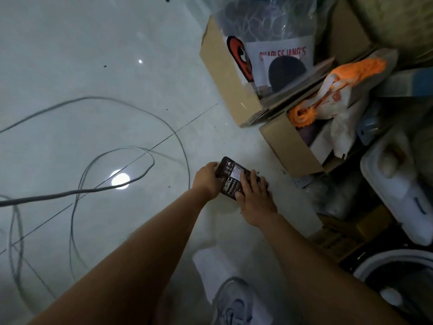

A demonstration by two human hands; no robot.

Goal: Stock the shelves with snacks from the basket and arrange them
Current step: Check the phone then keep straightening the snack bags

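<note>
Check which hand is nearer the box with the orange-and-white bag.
Right: right hand lies below-left of the cardboard box; left hand is farther left, across the snack packet both grip.

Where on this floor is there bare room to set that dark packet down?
Bare tile lies at far left beyond the grey cable loops, and in a strip between the cable and the cardboard boxes, ahead of the left hand and right hand holding the dark packet. The right side is crowded: boxes, bags and white containers packed together.
</note>
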